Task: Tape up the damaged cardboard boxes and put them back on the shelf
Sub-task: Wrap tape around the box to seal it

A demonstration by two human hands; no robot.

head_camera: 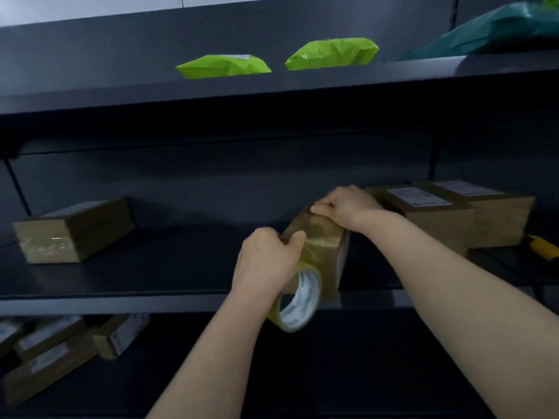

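Observation:
A small cardboard box (322,237) stands tilted at the front of the middle shelf (151,267), glossy with brown tape. My right hand (344,207) grips its far top edge, fingers curled over it. My left hand (267,261) holds the box's near left corner, thumb on the taped face. A roll of clear-brown tape (298,300) with a white and green core hangs under the left hand, a strip running from it up onto the box. How the roll is held is hidden by the hand.
Two labelled cardboard boxes (438,213) sit right behind the right hand, and a taped box (72,231) lies at the shelf's left. A yellow tool (544,247) lies far right. Green bags (223,66) rest on the upper shelf; several boxes (60,349) lie below left.

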